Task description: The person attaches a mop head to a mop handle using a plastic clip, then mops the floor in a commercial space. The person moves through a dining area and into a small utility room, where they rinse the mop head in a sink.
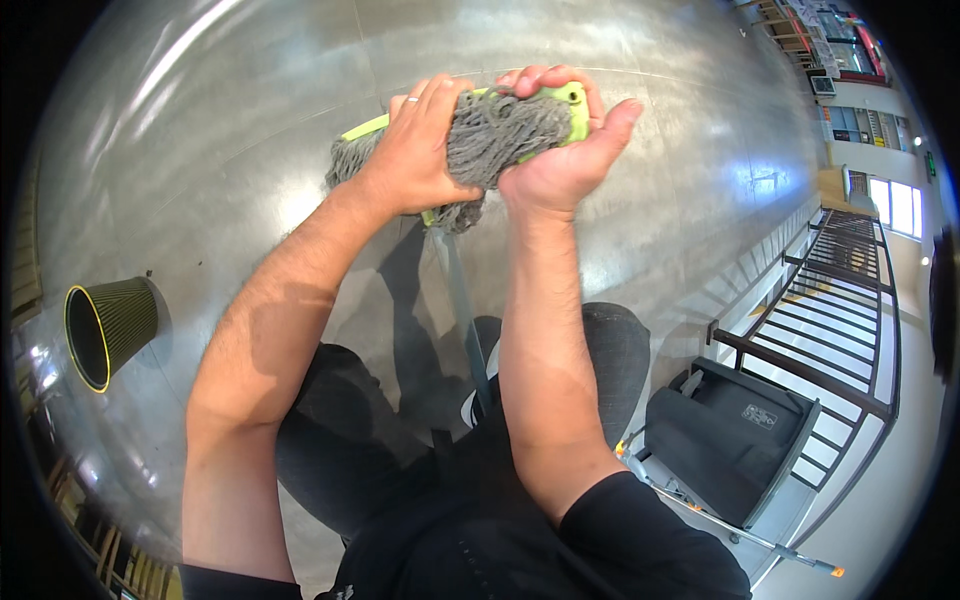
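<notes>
Raised off the floor in front of me is a flat mop head with grey yarn strands (510, 131) and a lime-green plastic frame (579, 112). My left hand (420, 150), wearing a ring, lies across the middle of the strands, its thumb pressed along their lower side. At the right end, my right hand (562, 161) grips the frame; its fingers curl over the far edge while the thumb sticks out. A grey mop pole (459, 300) slants from beneath the head back between my knees. Part of the head is hidden under my left hand.
A ribbed waste bin (124, 326) with a yellow rim is at the left on the shiny grey floor (247, 97). To the right are a black lidded bin (739, 442), a metal pole with orange ends (739, 519) and a dark metal railing (810, 349). Shelves (866, 126) stand farther off.
</notes>
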`<action>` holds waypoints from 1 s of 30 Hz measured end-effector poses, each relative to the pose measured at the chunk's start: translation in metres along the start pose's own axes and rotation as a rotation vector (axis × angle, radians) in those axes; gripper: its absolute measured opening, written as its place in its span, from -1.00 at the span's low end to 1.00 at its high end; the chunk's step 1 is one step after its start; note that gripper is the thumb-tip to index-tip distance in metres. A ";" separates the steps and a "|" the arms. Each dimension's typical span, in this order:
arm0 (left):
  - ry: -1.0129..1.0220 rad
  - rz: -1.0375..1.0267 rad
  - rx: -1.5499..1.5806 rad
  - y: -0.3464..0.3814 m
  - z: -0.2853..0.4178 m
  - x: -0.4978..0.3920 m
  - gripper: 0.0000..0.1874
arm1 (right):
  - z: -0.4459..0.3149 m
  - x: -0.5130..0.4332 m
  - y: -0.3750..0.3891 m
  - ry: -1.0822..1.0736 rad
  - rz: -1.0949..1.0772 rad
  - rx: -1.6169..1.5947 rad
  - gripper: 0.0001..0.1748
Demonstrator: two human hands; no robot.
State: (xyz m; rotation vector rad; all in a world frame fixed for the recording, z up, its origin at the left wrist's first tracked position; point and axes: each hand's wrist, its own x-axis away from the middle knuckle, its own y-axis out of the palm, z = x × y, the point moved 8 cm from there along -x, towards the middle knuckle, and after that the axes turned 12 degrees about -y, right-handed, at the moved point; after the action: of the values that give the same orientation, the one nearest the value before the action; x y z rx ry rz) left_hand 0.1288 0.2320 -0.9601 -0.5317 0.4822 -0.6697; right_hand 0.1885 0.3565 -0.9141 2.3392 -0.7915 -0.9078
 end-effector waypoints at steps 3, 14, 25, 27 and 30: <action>-0.043 -0.035 -0.039 0.003 -0.019 -0.003 0.18 | 0.016 0.011 -0.019 0.022 0.112 0.211 -0.20; -0.227 -0.165 -0.296 0.001 -0.009 -0.032 0.23 | 0.037 0.264 -0.074 0.946 -0.148 1.164 -0.32; -0.977 -0.620 0.296 0.034 0.123 0.176 -0.01 | -0.002 0.046 -0.104 0.874 0.608 0.155 -0.58; -1.086 -0.685 0.275 0.015 0.163 0.224 -0.27 | -0.027 -0.017 -0.142 0.786 0.558 0.189 -0.66; -1.345 -0.759 0.474 0.007 0.185 0.269 -0.66 | -0.068 -0.086 -0.179 0.474 0.521 0.200 -0.70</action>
State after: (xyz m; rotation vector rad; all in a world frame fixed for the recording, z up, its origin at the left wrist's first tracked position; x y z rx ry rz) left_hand 0.4223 0.1083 -0.8889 -0.5843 -1.1734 -0.9321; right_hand 0.2451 0.5562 -0.9459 2.2019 -1.2317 -0.0515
